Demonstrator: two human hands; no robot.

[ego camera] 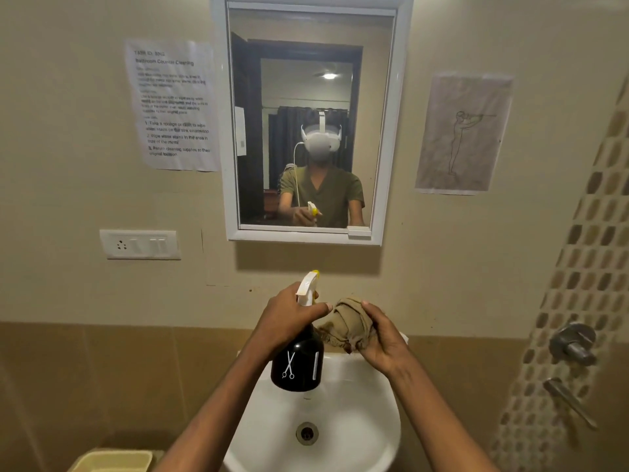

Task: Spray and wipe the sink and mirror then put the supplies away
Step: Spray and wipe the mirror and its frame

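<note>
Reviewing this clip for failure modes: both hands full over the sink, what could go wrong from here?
1. The spray bottle hangs above the sink, held by the left hand near its neck; a slip would likely drop it into the basin.
2. The nozzle points toward the wall below the mirror, so spray may miss the glass.
3. The right hand holds the cloth bunched, so wiping contact may be poor.

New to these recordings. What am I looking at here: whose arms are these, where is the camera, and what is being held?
There is no machine. A person wears a camera on the head, looking forward and down, so both arms enter from below. The left hand grips a dark spray bottle with a white trigger. The right hand holds a bunched brown cloth. Both are above a white sink. On the wall hangs the mirror, reflecting the person wearing a headset.
</note>
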